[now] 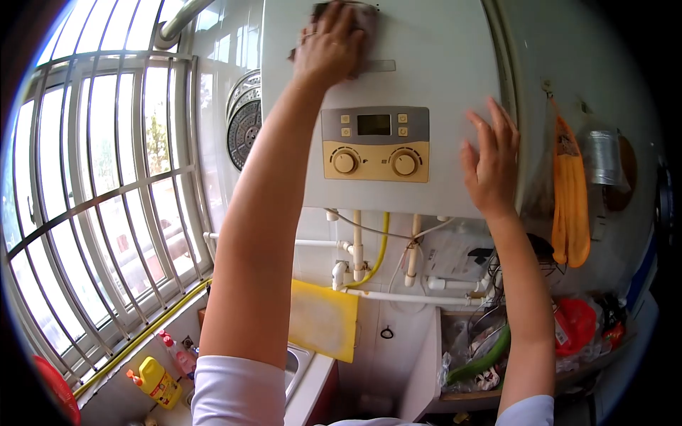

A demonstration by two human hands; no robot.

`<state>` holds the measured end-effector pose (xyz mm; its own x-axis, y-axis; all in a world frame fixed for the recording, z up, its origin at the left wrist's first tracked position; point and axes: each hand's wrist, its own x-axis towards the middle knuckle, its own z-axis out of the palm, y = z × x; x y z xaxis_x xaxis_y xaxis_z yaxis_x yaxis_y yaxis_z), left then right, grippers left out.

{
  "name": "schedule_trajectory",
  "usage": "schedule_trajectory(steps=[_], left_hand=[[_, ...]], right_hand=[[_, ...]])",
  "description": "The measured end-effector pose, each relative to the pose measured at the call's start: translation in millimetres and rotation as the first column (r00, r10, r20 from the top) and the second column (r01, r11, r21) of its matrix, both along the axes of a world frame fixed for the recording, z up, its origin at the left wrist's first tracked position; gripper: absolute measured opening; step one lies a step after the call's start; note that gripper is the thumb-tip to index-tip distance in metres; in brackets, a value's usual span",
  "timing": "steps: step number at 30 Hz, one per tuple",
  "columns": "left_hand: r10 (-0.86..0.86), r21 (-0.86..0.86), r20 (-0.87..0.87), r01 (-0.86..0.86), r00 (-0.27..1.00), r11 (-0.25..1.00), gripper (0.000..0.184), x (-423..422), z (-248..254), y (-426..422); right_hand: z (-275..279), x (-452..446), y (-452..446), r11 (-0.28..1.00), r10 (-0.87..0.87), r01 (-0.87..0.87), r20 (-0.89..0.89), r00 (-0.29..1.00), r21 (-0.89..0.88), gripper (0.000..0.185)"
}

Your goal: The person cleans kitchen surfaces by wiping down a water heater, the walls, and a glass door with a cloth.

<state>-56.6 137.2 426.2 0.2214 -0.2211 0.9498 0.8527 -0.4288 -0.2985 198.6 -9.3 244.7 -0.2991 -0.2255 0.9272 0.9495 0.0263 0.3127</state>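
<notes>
A white wall-mounted boiler [455,85] fills the upper middle, with a grey and gold control panel [376,144] carrying a small display and two knobs. My left hand [332,44] presses a dark, brownish cloth [366,28] flat against the upper front of the boiler, above and left of the panel. The cloth shows on both sides of the fingers. My right hand [494,160] is raised at the boiler's right edge, fingers apart, holding nothing; whether it touches the surface is unclear.
Pipes and a yellow hose [386,241] run beneath the boiler. Left is a barred window [106,177]; below it stand a yellow bottle [160,383] and a pink bottle [177,353]. Orange gloves [570,192] hang at right, above a cluttered shelf [455,405]. A yellow board [323,319] leans low.
</notes>
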Motion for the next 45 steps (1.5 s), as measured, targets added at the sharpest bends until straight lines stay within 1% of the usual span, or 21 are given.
schedule_trajectory(steps=[2, 4, 5, 8, 10, 12, 13, 16, 19, 20, 25, 26, 28, 31, 33, 36, 38, 41, 42, 43, 45], left_hand=[[-0.195, -0.071, 0.238, 0.218, 0.951, 0.973, 0.057, -11.4, 7.1, -1.1], [-0.097, -0.117, 0.4, 0.156, 0.911, 0.981, 0.059, -24.3, 23.5, 10.6], [-0.016, -0.132, 0.4, 0.075, 0.916, 0.988, 0.064, -40.3, 45.1, 42.1], [-0.126, -0.2, 0.552, 0.278, 0.824, 0.939, 0.068, -23.2, 50.7, 11.5], [-0.142, -0.137, 0.466, 0.23, 0.873, 0.963, 0.067, -5.8, 57.5, 2.3], [-0.117, -0.177, 0.265, 0.168, 0.957, 0.97, 0.062, 22.9, 60.6, -15.9], [-0.156, -0.084, 0.164, 0.172, 0.974, 0.982, 0.061, 46.4, 54.9, -30.5], [-0.151, 0.121, -0.136, 0.167, 0.979, 0.978, 0.06, 100.7, 34.7, -56.7], [-0.223, 0.129, -0.25, 0.261, 0.942, 0.957, 0.059, 103.9, 30.6, -54.7], [-0.222, 0.128, -0.242, 0.258, 0.945, 0.958, 0.059, 92.8, 31.8, -50.8], [-0.157, 0.002, 0.146, 0.158, 0.977, 0.987, 0.062, -5.7, 45.2, 8.8], [-0.186, -0.011, 0.245, 0.195, 0.951, 0.981, 0.063, -20.4, 31.8, 5.7], [-0.11, 0.016, 0.312, 0.11, 0.944, 0.994, 0.063, -49.0, 14.8, 19.7], [-0.132, 0.009, 0.371, 0.138, 0.919, 0.99, 0.064, -70.7, -29.3, 25.7], [-0.223, -0.182, 0.516, 0.36, 0.827, 0.915, 0.065, -76.5, -55.1, 21.2], [-0.147, -0.152, 0.461, 0.241, 0.875, 0.959, 0.066, -81.4, -52.3, 28.1], [-0.124, -0.158, 0.432, 0.211, 0.893, 0.965, 0.067, -75.8, -32.6, 31.3], [-0.042, -0.042, 0.312, 0.058, 0.949, 0.997, 0.065, -56.2, 5.5, 42.9], [0.096, 0.004, 0.215, -0.099, 0.972, 0.995, 0.063, -46.2, 17.7, 50.0], [-0.138, -0.133, 0.267, 0.179, 0.954, 0.975, 0.061, -13.8, -2.3, -12.2], [-0.143, 0.036, 0.106, 0.14, 0.984, 0.989, 0.056, 26.6, 5.5, -13.0]], right_hand=[[0.2, -1.5, 0.4, 0.999, 0.035, -0.035, -0.011, 0.999, -0.012, 0.038], [0.9, -1.8, 0.0, 1.0, 0.019, -0.019, -0.012, 1.0, -0.002, 0.039], [1.5, -1.8, -0.5, 1.0, 0.024, -0.024, -0.007, 1.0, -0.01, 0.04], [2.0, -1.7, -0.2, 1.0, -0.006, 0.006, -0.009, 1.0, -0.007, 0.041], [1.1, -2.2, 0.3, 0.999, 0.041, -0.041, -0.005, 0.999, -0.013, 0.04], [1.8, -2.4, -0.7, 0.999, 0.039, -0.039, -0.006, 0.999, -0.006, 0.04], [1.7, -2.1, -1.2, 0.999, 0.05, -0.05, -0.007, 0.999, -0.014, 0.039], [0.9, -3.2, -1.5, 0.999, 0.046, -0.046, -0.007, 0.999, -0.021, 0.039], [1.6, -4.5, -4.0, 1.0, 0.017, -0.017, 0.006, 1.0, -0.023, 0.039], [1.6, -4.5, -4.8, 1.0, 0.01, -0.01, 0.011, 1.0, -0.024, 0.039], [1.6, -2.5, -1.7, 1.0, 0.015, -0.014, 0.022, 1.0, -0.015, 0.038], [1.5, -2.5, -1.3, 1.0, 0.014, -0.014, 0.021, 1.0, -0.014, 0.039], [-0.1, -4.6, -0.4, 1.0, 0.023, -0.023, 0.021, 1.0, -0.019, 0.039], [-0.4, -6.6, -2.2, 0.999, 0.011, -0.011, -0.003, 1.0, -0.032, 0.042], [-0.9, -6.5, -2.3, 1.0, -0.002, 0.002, 0.001, 1.0, -0.029, 0.042], [-2.1, -7.8, -1.8, 1.0, -0.014, 0.014, -0.004, 1.0, -0.024, 0.042], [-2.0, -7.6, -0.9, 1.0, -0.017, 0.016, -0.017, 1.0, -0.023, 0.043], [-1.6, -6.7, -0.6, 1.0, -0.012, 0.012, -0.012, 1.0, -0.015, 0.044], [-1.6, -6.4, -1.5, 1.0, -0.014, 0.014, -0.014, 1.0, -0.013, 0.044], [-1.6, -6.7, -1.9, 1.0, -0.012, 0.012, -0.01, 1.0, -0.012, 0.043], [-0.5, -7.4, -2.5, 1.0, -0.006, 0.006, -0.002, 1.0, -0.008, 0.043]])
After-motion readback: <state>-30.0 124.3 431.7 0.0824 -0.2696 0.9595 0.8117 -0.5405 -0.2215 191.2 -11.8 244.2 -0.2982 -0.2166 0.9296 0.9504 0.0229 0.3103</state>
